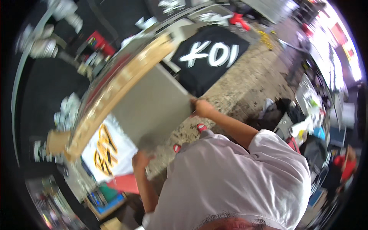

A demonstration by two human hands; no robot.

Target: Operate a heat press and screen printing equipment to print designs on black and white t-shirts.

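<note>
A flat grey board (157, 101) lies in front of me, partly under a large tilted frame (115, 86) edged with brown tape. My right hand (202, 108) is closed on the board's right corner. Close to the board's near left corner is my left hand (141, 161), somewhat blurred, with a finger stretched out and no object visible in it. Beside that hand lies a white printed shirt (122, 136) with orange and black lettering. Past the board's far right side is a black shirt (212, 57) with white lettering.
The shirts and board rest along a speckled stone ledge (226, 90). A red thing (239, 21) sits at its far end. Bags and loose items (285, 111) pile up at the right. At lower left stands a box with blue and green contents (105, 201). Another person in red (345, 165) is far right.
</note>
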